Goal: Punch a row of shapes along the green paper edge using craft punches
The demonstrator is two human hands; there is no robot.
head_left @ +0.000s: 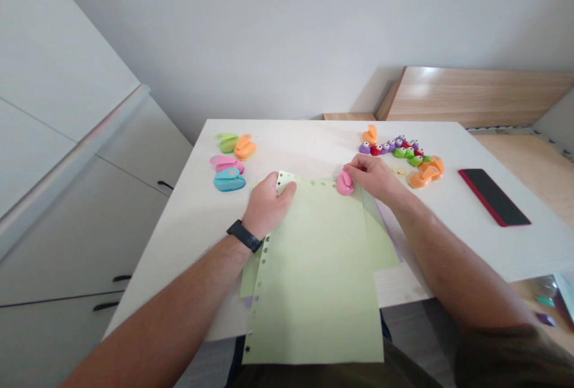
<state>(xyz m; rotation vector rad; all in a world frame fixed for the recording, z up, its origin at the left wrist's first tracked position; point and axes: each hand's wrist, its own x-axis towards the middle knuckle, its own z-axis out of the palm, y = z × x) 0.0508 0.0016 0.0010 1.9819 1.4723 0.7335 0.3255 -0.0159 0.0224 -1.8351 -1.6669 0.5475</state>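
Observation:
A pale green sheet of paper with small shaped holes along its left and top edges hangs partly over the table's front edge. My left hand is closed on its upper left corner, thumb on top. At the sheet's top edge, toward the right, sits a pink craft punch. The fingers of my right hand are closed on the punch's lever from the right. Beneath the sheet lie more pale green paper and a sliver of purple paper.
Green, orange, pink and blue craft punches stand at the left of the white table. Several small purple, red and green punches and orange punches cluster at right. Farther right lies a black, red-edged flat object.

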